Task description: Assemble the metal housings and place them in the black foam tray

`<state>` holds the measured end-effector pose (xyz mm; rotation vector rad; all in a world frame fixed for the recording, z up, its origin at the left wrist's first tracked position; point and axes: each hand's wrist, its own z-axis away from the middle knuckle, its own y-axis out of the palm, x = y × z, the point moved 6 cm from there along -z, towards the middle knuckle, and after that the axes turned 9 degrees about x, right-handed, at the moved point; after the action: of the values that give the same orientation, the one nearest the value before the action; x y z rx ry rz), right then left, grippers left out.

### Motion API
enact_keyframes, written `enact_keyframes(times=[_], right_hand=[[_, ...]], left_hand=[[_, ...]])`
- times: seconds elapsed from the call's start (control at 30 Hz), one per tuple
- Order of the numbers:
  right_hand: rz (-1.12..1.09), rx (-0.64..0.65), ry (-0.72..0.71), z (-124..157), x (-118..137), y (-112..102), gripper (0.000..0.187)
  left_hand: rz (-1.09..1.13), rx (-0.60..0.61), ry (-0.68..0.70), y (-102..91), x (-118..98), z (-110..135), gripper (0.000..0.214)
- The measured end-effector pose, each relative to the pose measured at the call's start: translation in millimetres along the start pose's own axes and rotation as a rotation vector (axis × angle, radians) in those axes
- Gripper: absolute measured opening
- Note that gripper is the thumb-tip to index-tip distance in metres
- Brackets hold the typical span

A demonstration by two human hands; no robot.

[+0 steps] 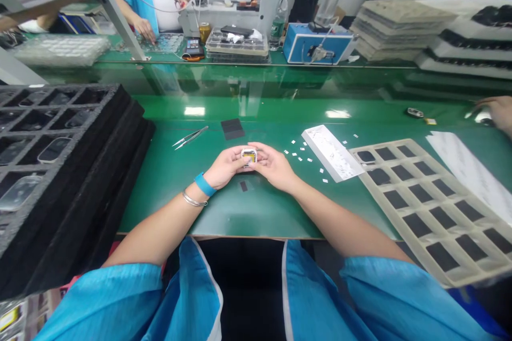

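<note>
Both my hands meet over the middle of the green mat point(172, 170). Between them is a small white part with a yellow inner piece point(249, 156). My left hand point(226, 166) curls around its left side, fingers closed on it. My right hand point(274, 164) grips its right side, thumb on top. A tiny dark square pad point(244, 186) lies on the mat just below my hands. Metal tweezers point(190, 137) lie to the upper left, and a dark rectangular pad point(232, 128) sits beyond my hands.
Stacked black foam trays point(72, 170) with devices fill the left. A beige tray point(436, 213) of dark pads lies at right, beside a white sticker strip point(332, 152) and several small white bits. Another person's hand point(498, 112) reaches in at far right; a co-worker stands behind the glass.
</note>
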<state>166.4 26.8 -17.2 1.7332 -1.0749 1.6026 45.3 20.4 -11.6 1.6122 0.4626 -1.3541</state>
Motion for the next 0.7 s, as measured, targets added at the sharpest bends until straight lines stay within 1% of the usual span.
enact_keyframes(times=[0.13, 0.27, 0.33, 0.4, 0.47, 0.5, 0.53, 0.57, 0.63, 0.7], right_hand=[[0.001, -0.071, -0.024, -4, -3, 0, 0.054], [-0.010, -0.048, -0.018, -18, -12, -1, 0.063], [0.015, -0.042, -0.036, -19, -11, -3, 0.067], [0.128, -0.065, -0.075, -14, -4, -5, 0.067], [0.349, -0.070, -0.105, -6, 4, -5, 0.063], [0.475, -0.055, -0.111, -2, 7, -3, 0.060], [0.591, -0.032, -0.109, 1, 8, 0, 0.057], [0.685, -0.005, -0.107, 3, 8, 3, 0.055], [0.803, 0.052, -0.102, 4, 4, 8, 0.053], [0.867, 0.095, -0.092, 4, -2, 12, 0.054]], left_hand=[[-0.021, -0.013, 0.033, -4.6, 0, -4, 0.052], [-0.042, -0.056, 0.034, -11.1, -1, -8, 0.053], [-0.024, -0.107, 0.035, -14.8, -5, -7, 0.050], [0.050, -0.170, 0.071, -19.7, -16, -2, 0.044], [0.107, -0.200, 0.147, -23.9, -31, 7, 0.042], [0.080, -0.209, 0.199, -25.8, -41, 13, 0.043], [-0.007, -0.228, 0.261, -27.5, -52, 21, 0.046], [-0.152, -0.267, 0.333, -28.7, -64, 30, 0.050], [-0.548, -0.416, 0.493, -26.5, -88, 56, 0.058], [-0.943, -0.582, 0.641, -13.5, -107, 89, 0.060]])
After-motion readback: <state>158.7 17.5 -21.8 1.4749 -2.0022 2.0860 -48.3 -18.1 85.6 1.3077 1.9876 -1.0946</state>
